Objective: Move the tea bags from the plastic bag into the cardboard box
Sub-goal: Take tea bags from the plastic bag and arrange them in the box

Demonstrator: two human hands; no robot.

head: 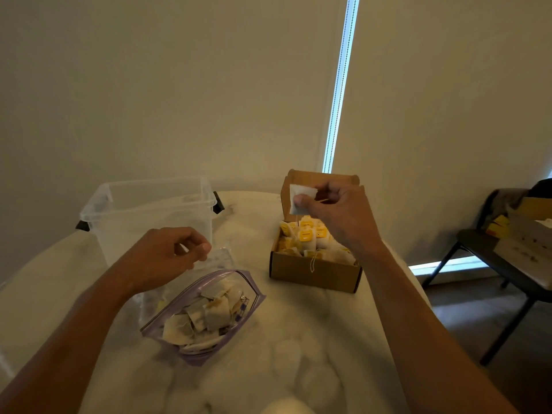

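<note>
Hovering right hand [337, 213] pinches tea bag [301, 198] directly above cardboard box [313, 273], string dangling down; left hand [176, 252] loosely curled, holding nothing clear, over plastic bag [206, 315] on worktop [298, 339].

There was one brown cardboard box [313, 273], one purple-edged clear plastic bag [206, 312], one clear plastic tub [149, 210], and two bare hands.

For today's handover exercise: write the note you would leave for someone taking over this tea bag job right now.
Right hand: pinching one tea bag above the open cardboard box.
Left hand: holding the upper edge of the plastic bag on the table.
Done: many tea bags already in the box.
Left: drop this one, then move the pile remaining in the plastic bag.
</note>
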